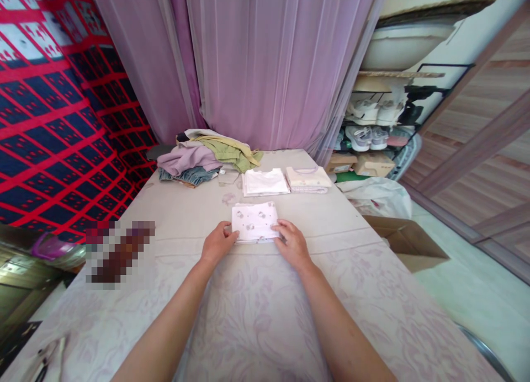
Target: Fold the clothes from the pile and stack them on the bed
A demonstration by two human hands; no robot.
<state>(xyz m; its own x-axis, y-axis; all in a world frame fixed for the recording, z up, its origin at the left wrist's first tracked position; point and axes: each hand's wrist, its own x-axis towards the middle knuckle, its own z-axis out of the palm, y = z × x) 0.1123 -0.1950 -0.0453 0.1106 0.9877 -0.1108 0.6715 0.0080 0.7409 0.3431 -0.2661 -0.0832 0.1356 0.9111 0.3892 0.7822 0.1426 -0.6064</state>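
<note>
A small folded white cloth garment with a printed pattern (253, 221) lies on the bed between my hands. My left hand (218, 242) pinches its left edge, thumb at the near corner. On the opposite side, the right edge is between the thumb and fingers of my right hand (292, 243). Just beyond it sit a folded white shirt (266, 182) and, to the right of that, a stack of folded cream clothes (308, 178). Its exact garment type cannot be made out.
A heap of loose clothes (194, 160) lies at the bed's far left, before a purple curtain (265, 67). Right of the bed are an open cardboard box (401, 238), a white plastic bag (376, 197) and a rack with shoes (366, 138). A blurred-out patch covers something at left.
</note>
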